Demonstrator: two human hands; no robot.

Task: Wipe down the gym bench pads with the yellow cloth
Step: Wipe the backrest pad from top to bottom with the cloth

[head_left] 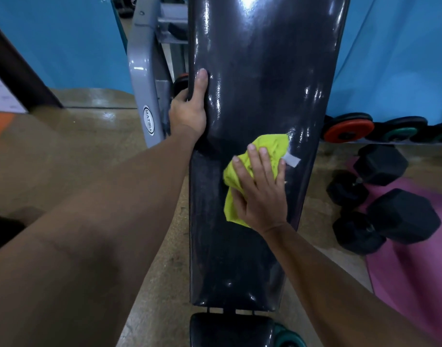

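A long black glossy bench pad (260,78) runs up the middle of the head view, with a shorter seat pad (230,331) at the bottom edge. My right hand (261,191) presses the crumpled yellow cloth (267,146) flat against the pad's middle right part; a white tag sticks out of the cloth to the right. My left hand (192,106) grips the pad's left edge, thumb on the front face and fingers hidden behind it.
A grey metal frame (144,96) marked MATRIX stands left of the pad. Black hex dumbbells (390,201) lie on a pink mat (420,276) at the right. Weight plates (350,128) lean on the blue wall. A green plate (287,338) sits by the seat.
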